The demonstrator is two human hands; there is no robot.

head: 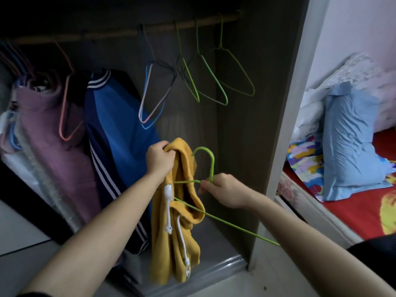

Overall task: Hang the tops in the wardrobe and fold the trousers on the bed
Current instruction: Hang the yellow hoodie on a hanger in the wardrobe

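A mustard-yellow hoodie (171, 243) with white drawstrings hangs in front of the open wardrobe. My left hand (159, 158) grips its bunched top edge near the hood. My right hand (222, 189) pinches the neck of a green wire hanger (209, 159), just below its hook. One arm of that hanger passes into the hoodie's neck opening; the other arm sticks out toward the lower right. The wardrobe rail (128, 32) runs across the top.
Several bare wire hangers (214, 82) hang on the rail at centre and right. A blue striped jacket (120, 133) and a mauve garment (42, 125) hang at the left. To the right stands the wardrobe frame (285, 125), then the bed (353, 211) with a blue pillow (351, 142).
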